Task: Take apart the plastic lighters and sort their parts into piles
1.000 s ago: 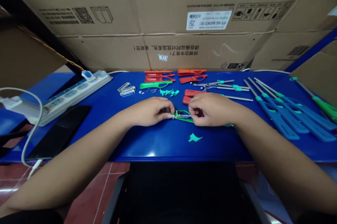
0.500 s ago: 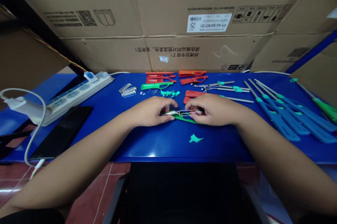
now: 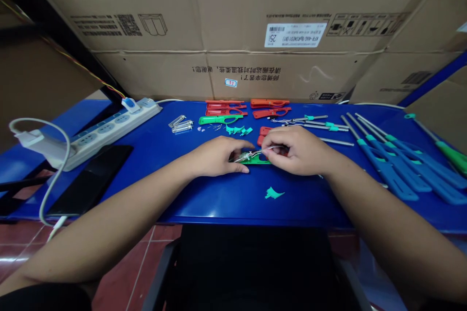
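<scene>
My left hand [image 3: 219, 156] is curled, its thumb and fingers around a small clear lighter tank [image 3: 243, 156] with a metallic end. Under the tank lies a green lighter handle half [image 3: 257, 160] on the table, largely covered by my hands. Thin white wires [image 3: 269, 149] run from the tank to my right hand [image 3: 294, 150], whose thumb and forefinger pinch them above the handle half. Behind the right hand, a red handle piece [image 3: 263, 132] is partly hidden. A loose teal trigger piece [image 3: 273, 193] rests nearer the table's front edge.
Several clear tanks [image 3: 181, 127], teal triggers [image 3: 239, 130] and red handle halves [image 3: 270, 102] lie towards the back. Blue lighters with metal tubes [image 3: 392, 165] are on the right. A power strip [image 3: 109, 131] and a black phone [image 3: 91, 182] occupy the left. Cardboard [image 3: 233, 19] walls the back.
The tank now sits over the green handle half between my hands, more of it showing. My right fingers have shifted up along the wires. The view has moved slightly.
</scene>
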`<state>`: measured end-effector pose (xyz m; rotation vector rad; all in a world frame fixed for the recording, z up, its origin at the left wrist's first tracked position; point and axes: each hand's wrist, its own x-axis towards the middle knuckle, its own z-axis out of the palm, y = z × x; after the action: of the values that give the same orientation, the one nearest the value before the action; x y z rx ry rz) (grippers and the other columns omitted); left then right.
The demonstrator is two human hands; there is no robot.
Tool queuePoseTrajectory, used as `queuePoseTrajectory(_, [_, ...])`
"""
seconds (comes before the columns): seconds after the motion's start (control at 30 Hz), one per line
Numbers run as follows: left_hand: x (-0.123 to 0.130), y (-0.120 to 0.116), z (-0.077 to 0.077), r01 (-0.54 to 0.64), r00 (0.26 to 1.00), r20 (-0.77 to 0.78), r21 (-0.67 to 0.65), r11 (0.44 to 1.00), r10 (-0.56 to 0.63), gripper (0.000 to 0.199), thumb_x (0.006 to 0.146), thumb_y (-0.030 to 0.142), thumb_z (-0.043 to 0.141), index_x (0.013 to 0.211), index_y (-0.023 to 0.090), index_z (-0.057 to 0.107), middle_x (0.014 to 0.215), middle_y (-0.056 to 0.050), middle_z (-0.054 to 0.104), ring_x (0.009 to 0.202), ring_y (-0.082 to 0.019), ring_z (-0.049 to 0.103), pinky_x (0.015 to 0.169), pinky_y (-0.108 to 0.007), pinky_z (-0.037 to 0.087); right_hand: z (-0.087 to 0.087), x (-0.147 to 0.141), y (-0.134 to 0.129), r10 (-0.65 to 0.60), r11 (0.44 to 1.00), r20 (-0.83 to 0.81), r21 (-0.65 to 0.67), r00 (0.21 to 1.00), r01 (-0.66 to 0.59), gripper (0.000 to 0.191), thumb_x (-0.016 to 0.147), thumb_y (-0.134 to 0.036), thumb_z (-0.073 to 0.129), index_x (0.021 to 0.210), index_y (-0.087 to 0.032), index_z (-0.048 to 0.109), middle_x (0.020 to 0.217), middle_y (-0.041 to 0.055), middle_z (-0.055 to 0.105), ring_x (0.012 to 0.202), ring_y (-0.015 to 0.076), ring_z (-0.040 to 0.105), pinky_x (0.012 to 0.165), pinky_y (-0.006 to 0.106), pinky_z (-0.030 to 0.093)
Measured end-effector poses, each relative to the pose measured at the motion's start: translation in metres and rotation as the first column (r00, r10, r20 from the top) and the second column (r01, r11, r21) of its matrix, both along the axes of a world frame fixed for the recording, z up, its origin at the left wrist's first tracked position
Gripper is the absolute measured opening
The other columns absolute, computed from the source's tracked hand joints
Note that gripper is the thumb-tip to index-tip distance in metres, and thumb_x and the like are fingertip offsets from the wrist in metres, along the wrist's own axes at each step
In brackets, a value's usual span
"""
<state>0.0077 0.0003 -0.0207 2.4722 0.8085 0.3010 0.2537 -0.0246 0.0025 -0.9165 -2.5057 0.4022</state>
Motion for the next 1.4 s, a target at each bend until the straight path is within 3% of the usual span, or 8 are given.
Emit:
queuePoseTrajectory(0.1, [-0.001,0.0,0.001,-0.036,0.997,0.064,-0.028,0.999,0.038,0.063,0.082,0.044,0.076,0.135,0.02,0.051,0.076,0.003,0.065,0.064,-0.014,0.06,0.06,-0.024,0.04,0.002,0.002,0.001,0.005,1.0,-0.033,0.025,0.999,-0.004,0.009,0.084,-0.022,0.058,0.08,-0.019,0.065,0.072,-0.0004,0.064,0.063,0.0126,0.053,0.064,0.026,0.038])
queuePoseTrajectory(0.27, [-0.004,0.0,0.007,-0.017,0.983,0.182,0.019,1.0,0.013,0.021,0.091,0.038,0.066,0.099,0.019,0.064,0.083,0.0,0.072,0.072,-0.014,0.066,0.068,-0.024,0.046,0.007,0.009,0.002,0.015,0.999,0.05,-0.045,0.999,-0.012,0.007,0.08,-0.02,0.06,0.079,-0.019,0.067,0.073,0.0003,0.064,0.064,0.0129,0.054,0.061,0.026,0.037])
queuePoseTrajectory(0.53, [-0.002,-0.005,0.012,-0.067,0.968,0.249,0.159,0.985,0.026,0.024,0.094,0.041,0.061,0.096,0.018,0.066,0.084,-0.001,0.072,0.072,-0.014,0.066,0.068,-0.024,0.047,0.002,0.007,0.003,0.026,0.999,0.073,0.038,0.997,-0.028,0.023,0.092,-0.036,0.058,0.103,-0.021,0.072,0.096,0.0061,0.071,0.086,0.0195,0.063,0.078,0.032,0.043])
queuePoseTrajectory(0.87, [-0.005,-0.005,0.015,0.041,0.971,0.231,0.064,0.997,-0.054,0.013,0.09,0.03,0.067,0.092,0.018,0.071,0.086,-0.001,0.077,0.077,-0.014,0.071,0.071,-0.025,0.052,0.0,-0.001,0.0,0.184,0.981,0.126,-0.079,0.975,-0.175,0.021,0.089,-0.022,0.053,0.07,-0.019,0.061,0.067,0.0,0.057,0.063,0.0127,0.048,0.061,0.027,0.033])
queuePoseTrajectory(1.0, [-0.014,0.006,0.015,-0.119,0.952,0.291,0.051,0.992,0.099,0.018,0.089,0.033,0.068,0.088,0.016,0.066,0.082,-0.002,0.074,0.073,-0.014,0.069,0.068,-0.024,0.051,-0.001,-0.002,0.003,0.137,0.989,0.187,-0.084,0.973,-0.123,0.021,0.086,-0.025,0.058,0.067,-0.019,0.061,0.067,-0.0001,0.057,0.062,0.0126,0.048,0.06,0.027,0.033])
queuePoseTrajectory(1.07, [-0.015,0.009,0.015,-0.152,0.94,0.323,0.103,0.983,0.111,0.018,0.089,0.034,0.067,0.092,0.016,0.066,0.086,-0.002,0.073,0.076,-0.015,0.068,0.072,-0.025,0.052,-0.001,-0.006,0.003,0.043,0.997,0.192,-0.064,0.98,-0.032,0.02,0.087,-0.037,0.063,0.081,-0.019,0.068,0.075,0.0017,0.062,0.067,0.0144,0.052,0.062,0.028,0.035])
queuePoseTrajectory(1.17, [-0.013,0.007,0.016,-0.13,0.949,0.306,0.188,0.974,0.068,0.012,0.091,0.027,0.063,0.097,0.017,0.064,0.091,-0.002,0.071,0.081,-0.014,0.068,0.077,-0.026,0.052,-0.001,-0.012,0.0,-0.102,0.993,0.091,-0.043,0.991,0.107,0.038,0.086,-0.051,0.066,0.106,-0.019,0.07,0.086,0.0038,0.066,0.076,0.0169,0.057,0.067,0.028,0.039])
queuePoseTrajectory(1.4, [-0.003,-0.005,0.011,-0.098,0.961,0.277,0.288,0.952,0.015,0.009,0.093,0.021,0.061,0.101,0.019,0.064,0.096,-0.001,0.072,0.087,-0.014,0.069,0.079,-0.026,0.052,-0.006,-0.018,-0.001,-0.06,0.993,-0.121,-0.104,0.991,0.048,0.017,0.093,-0.028,0.057,0.094,-0.019,0.072,0.083,0.0023,0.071,0.069,0.0129,0.059,0.065,0.025,0.041])
